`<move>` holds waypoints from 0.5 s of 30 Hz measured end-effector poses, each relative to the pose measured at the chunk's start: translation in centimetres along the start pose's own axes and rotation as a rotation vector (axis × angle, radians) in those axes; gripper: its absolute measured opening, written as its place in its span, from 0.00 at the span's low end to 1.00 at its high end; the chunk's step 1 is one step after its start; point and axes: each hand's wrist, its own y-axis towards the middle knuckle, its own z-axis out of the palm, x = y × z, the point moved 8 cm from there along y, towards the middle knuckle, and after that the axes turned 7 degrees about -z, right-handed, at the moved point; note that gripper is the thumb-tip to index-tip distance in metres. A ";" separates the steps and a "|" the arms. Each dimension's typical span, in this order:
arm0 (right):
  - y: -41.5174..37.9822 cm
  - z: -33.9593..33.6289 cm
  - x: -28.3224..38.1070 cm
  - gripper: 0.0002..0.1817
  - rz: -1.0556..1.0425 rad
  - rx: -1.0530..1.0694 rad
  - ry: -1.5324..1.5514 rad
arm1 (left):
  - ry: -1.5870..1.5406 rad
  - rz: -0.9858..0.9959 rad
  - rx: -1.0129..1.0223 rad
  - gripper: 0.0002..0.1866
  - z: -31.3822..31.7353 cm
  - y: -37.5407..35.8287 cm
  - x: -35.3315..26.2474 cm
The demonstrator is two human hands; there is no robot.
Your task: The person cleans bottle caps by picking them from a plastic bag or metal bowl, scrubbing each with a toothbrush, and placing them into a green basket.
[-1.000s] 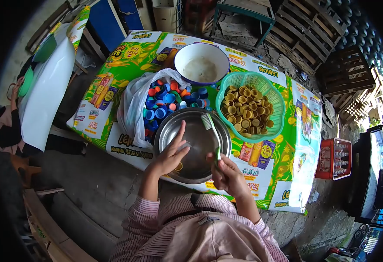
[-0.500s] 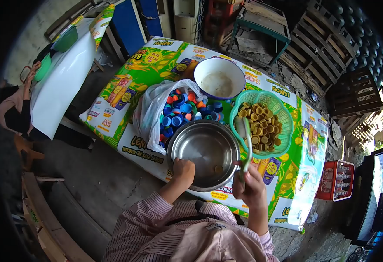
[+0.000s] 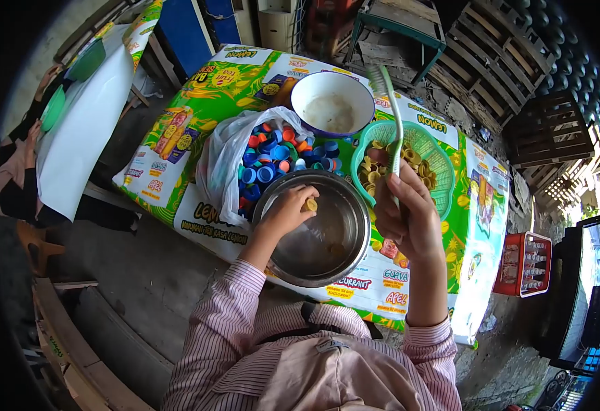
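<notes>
My left hand (image 3: 288, 212) pinches a yellowish bottle cap (image 3: 310, 205) above the metal bowl (image 3: 286, 264). Another cap (image 3: 336, 249) lies at the bottom of this bowl. In my right hand (image 3: 409, 212), the pale green handle of a scrubbing brush (image 3: 397, 113) is gripped, its bristles pointing up and away. Behind that hand stands a green plastic basket (image 3: 442, 157) with many yellowish caps (image 3: 375, 164), partly hidden by the hand. Beside the bowl, a clear plastic bag (image 3: 221, 151) holds blue, red and orange bottle caps (image 3: 266, 171).
A white enamel basin (image 3: 333, 103) stands at the table's far side. Printed sheeting covers the table (image 3: 177, 137). Left, another person handles green bowls (image 3: 53, 108) at a white-covered table (image 3: 84, 151). A red bottle crate (image 3: 522, 264) is on the right, with wooden pallets (image 3: 495, 58) behind.
My left hand has moved up from the bowl's near rim and now shows a cap in its fingers. My right hand has risen with the brush, which now stands higher, over the basket.
</notes>
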 end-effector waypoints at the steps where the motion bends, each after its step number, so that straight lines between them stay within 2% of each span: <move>1: -0.7 1.7 1.6 0.23 -0.015 0.028 -0.029 | 0.021 0.038 -0.027 0.17 -0.4 0.2 -0.5; 4: -1.3 3.8 4.2 0.25 -0.113 0.128 -0.048 | 0.071 -0.026 -0.040 0.17 -2.2 0.4 -2.5; 6: -1.7 3.4 3.7 0.24 -0.105 0.128 -0.038 | 0.185 -0.015 -0.064 0.15 -2.5 0.4 -2.4; 8: -2.6 0.9 0.7 0.22 -0.048 0.028 -0.076 | 0.065 -0.057 -0.057 0.13 -2.7 0.0 -2.2; 11: -3.4 -5.8 -8.4 0.20 0.127 -0.167 -0.275 | 0.156 -0.050 -0.006 0.13 -0.8 -1.7 -0.8; 12: -4.2 -6.7 -10.8 0.19 0.185 -0.208 -0.359 | 0.207 -0.120 0.112 0.12 0.3 -2.4 -0.5; 14: -5.6 -3.0 -8.2 0.17 0.098 -0.158 -0.380 | -0.022 -0.015 -0.011 0.13 -1.4 -3.5 -5.0; 15: -6.0 -1.4 -6.2 0.18 -0.026 -0.088 -0.537 | -0.092 -0.010 -0.037 0.13 -2.1 -4.2 -6.9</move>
